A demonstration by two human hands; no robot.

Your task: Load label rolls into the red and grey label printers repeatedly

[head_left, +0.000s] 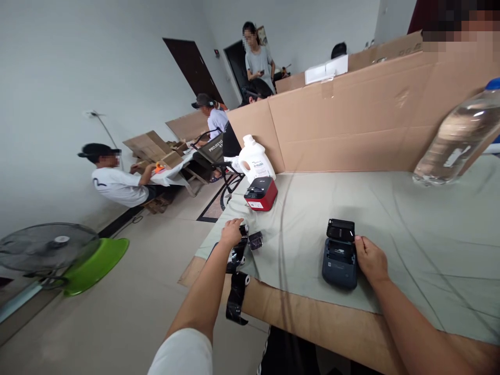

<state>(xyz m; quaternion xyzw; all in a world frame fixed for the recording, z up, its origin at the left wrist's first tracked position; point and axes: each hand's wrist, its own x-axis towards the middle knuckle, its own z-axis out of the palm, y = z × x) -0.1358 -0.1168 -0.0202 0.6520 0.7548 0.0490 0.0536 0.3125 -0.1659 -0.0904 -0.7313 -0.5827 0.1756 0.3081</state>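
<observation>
Right hand (370,259) against boxy printer (339,253)

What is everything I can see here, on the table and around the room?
dark printer: 1, dark blue-grey, lid open, on the cloth near the table's front edge
red printer: 1, red and black, at the table's far left
white jug: 1, white, behind the red printer
clear bottle: 1, clear with a blue cap, far right
black pieces: several, black, at the left table edge; a black strip hangs off it
cloth: 1, grey-green, over the table
cardboard wall: tan, along the table's back
fan: 1, grey on a green base, on the floor
other people: several, beyond
left hand: on the black pieces
right hand: grip on the dark printer's right side
</observation>
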